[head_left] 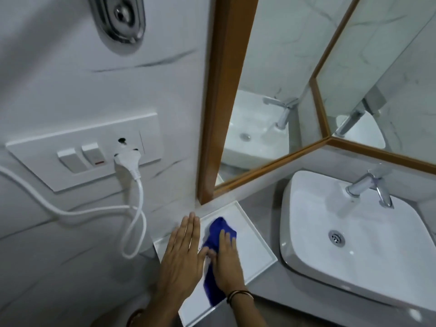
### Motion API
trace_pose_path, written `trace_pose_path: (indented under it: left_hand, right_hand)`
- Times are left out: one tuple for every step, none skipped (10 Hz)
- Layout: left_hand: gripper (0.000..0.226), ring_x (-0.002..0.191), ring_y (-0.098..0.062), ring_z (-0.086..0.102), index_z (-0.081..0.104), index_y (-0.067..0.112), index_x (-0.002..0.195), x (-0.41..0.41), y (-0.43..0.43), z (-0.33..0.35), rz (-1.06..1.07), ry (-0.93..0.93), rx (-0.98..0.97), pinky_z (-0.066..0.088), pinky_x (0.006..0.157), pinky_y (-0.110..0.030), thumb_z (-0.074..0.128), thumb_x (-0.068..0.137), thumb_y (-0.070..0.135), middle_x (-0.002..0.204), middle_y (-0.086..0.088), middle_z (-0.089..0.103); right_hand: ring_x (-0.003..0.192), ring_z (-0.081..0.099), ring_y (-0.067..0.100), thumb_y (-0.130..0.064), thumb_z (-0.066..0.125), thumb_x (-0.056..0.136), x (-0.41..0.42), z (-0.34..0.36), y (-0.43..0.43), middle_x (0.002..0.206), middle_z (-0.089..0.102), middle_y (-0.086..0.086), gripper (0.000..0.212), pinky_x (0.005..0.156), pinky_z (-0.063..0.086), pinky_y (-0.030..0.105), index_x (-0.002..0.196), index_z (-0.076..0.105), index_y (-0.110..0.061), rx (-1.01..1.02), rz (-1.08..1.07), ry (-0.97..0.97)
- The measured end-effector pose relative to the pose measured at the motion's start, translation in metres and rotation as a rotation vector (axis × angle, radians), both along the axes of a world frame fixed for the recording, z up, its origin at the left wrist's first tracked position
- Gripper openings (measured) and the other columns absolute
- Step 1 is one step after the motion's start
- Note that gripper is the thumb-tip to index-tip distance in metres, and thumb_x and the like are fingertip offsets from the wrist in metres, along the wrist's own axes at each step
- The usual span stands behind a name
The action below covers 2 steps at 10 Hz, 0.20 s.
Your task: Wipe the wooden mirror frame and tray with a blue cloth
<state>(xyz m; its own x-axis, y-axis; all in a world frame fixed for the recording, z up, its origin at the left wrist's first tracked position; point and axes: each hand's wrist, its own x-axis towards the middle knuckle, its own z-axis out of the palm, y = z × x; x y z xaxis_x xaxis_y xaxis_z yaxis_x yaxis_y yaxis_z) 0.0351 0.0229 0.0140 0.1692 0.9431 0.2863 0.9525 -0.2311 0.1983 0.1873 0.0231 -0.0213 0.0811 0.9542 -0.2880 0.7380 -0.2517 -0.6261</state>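
Observation:
A white rectangular tray (pixel 253 239) lies on the grey counter, left of the sink. A blue cloth (pixel 218 232) is spread on the tray. My right hand (pixel 227 263) presses flat on top of the cloth, fingers pointing away from me. Flat on the tray's left edge lies my left hand (pixel 180 256), fingers straight and together, holding nothing. The wooden mirror frame (pixel 224 95) rises on the wall just behind the tray, and its lower rail (pixel 271 167) runs to the right into the corner.
A white basin (pixel 354 237) with a chrome tap (pixel 370 185) stands right of the tray. On the left wall sit a switch plate (pixel 77 152) and a white plug (pixel 127 164) whose cable (pixel 134 223) loops down close to my left hand.

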Motion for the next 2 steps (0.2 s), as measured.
trace_pose_path:
  left_hand:
    - [0.078, 0.157, -0.032, 0.049, 0.048, 0.001, 0.166, -0.004, -0.014, -0.004, 0.000, 0.059, -0.130, 0.005, 0.130, -0.033, 0.038, 0.106, 0.051, 0.175, -0.013, 0.039]
    - [0.077, 0.154, -0.033, 0.053, 0.051, 0.001, 0.163, 0.000, -0.014, 0.016, 0.023, 0.008, -0.108, 0.006, 0.129, -0.033, 0.038, 0.106, 0.051, 0.171, -0.015, 0.048]
  right_hand:
    - [0.176, -0.001, 0.028, -0.051, 0.041, 0.118, -0.004, -0.010, -0.014, 0.189, -0.003, 0.000, 0.078, 0.141, 0.011, 0.040, 0.178, 0.002, -0.023, -0.053, 0.054, -0.110]
    - [0.176, -0.005, 0.023, -0.058, 0.037, 0.116, -0.003, 0.024, -0.012, 0.187, -0.009, -0.005, 0.078, 0.141, 0.007, 0.042, 0.178, 0.000, -0.027, 0.125, 0.059, -0.134]
